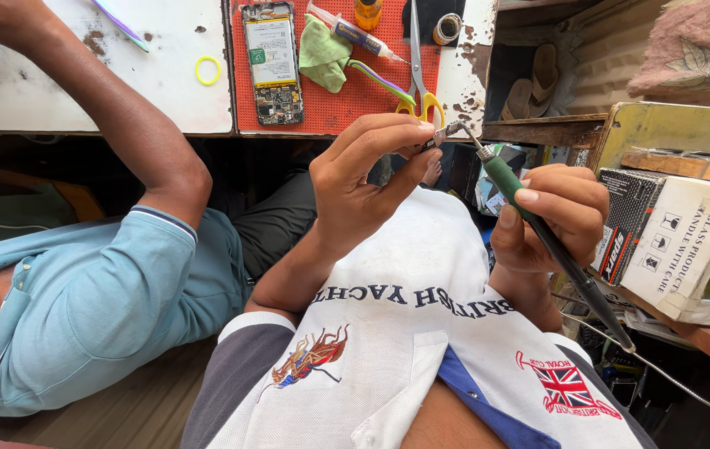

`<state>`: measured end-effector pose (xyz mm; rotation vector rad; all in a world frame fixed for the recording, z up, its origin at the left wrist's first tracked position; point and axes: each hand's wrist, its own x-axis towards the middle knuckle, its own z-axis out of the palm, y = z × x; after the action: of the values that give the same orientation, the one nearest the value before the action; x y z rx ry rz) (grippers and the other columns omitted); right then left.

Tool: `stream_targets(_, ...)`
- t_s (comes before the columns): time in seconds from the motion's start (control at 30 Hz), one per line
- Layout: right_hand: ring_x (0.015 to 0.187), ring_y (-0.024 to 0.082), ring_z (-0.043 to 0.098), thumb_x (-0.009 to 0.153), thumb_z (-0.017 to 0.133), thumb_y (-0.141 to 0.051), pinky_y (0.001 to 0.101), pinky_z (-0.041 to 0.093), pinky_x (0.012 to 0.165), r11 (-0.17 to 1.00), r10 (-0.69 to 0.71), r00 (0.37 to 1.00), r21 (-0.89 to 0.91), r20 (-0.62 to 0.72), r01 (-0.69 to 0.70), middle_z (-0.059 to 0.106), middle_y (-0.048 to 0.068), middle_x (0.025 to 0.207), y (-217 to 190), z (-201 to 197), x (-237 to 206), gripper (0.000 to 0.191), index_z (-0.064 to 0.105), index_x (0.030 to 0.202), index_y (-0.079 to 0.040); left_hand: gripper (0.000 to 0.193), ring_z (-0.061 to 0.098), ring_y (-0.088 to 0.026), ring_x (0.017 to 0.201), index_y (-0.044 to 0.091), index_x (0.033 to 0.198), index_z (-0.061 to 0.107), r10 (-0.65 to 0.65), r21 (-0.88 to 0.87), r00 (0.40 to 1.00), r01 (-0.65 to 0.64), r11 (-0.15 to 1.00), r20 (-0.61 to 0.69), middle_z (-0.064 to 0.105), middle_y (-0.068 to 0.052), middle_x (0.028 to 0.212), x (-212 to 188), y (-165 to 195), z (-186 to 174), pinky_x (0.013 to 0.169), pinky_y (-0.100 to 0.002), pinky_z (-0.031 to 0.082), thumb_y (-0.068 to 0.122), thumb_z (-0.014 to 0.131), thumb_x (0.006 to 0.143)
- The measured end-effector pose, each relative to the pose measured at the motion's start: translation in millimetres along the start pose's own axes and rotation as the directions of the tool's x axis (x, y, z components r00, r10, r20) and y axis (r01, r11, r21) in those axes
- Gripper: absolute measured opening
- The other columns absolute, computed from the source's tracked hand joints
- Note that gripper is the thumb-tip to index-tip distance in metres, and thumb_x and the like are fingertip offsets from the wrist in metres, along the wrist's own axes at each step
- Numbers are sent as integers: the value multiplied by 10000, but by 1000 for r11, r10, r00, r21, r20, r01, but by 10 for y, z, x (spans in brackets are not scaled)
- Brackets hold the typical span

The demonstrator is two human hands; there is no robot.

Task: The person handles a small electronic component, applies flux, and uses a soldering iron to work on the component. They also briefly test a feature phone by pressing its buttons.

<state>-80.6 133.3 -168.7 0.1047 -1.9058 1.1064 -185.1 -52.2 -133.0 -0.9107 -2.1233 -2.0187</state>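
Note:
My left hand (363, 179) pinches a small metal part (445, 133) between thumb and fingertips, held up in front of my chest. My right hand (554, 216) grips a soldering iron (538, 224) with a green collar and black handle; its thin tip points up-left and touches or nearly touches the small part. The iron's cable (671, 378) trails down to the right. Both hands are close together, below the edge of the workbench.
An opened phone (273, 62) lies on an orange mat (346, 100) with a green cloth (321, 51), a syringe (355, 33) and yellow-handled scissors (420, 83). Another person in a light blue shirt (97, 308) sits at left. Cardboard boxes (687, 249) stand at right.

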Motion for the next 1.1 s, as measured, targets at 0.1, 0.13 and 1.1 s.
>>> stream_targets(0.1, 801, 211, 618, 985, 762, -231, 305, 555, 682, 1000, 5, 1000, 5, -5, -5, 589, 90, 991, 9, 11, 6, 254, 593, 1074, -65, 304, 745, -141, 1040, 62, 1203, 699, 5, -8, 1000, -5, 1000, 2, 719, -70, 1190, 12, -11, -1, 890, -237, 644, -4, 842, 943)
stream_targets(0.13, 787, 204, 619, 986, 763, -234, 305, 558, 682, 1000, 11, 1000, 7, -8, -11, 587, 90, 993, 6, 9, 5, 257, 593, 1075, -65, 302, 745, -141, 1041, 63, 1205, 698, 3, -15, 1000, -3, 1000, 3, 719, -71, 1192, 9, -9, 1, 891, -238, 645, -5, 840, 946)
stream_targets(1.1, 792, 217, 625, 996, 748, -240, 311, 570, 656, 1000, -8, 1000, 0, 26, 8, 583, 91, 979, -27, 9, -18, 253, 585, 1077, -64, 308, 745, -135, 1024, 55, 1202, 696, -8, -11, 1000, 8, 1000, -4, 720, -73, 1185, -10, -14, 0, 877, -234, 643, -2, 848, 941)
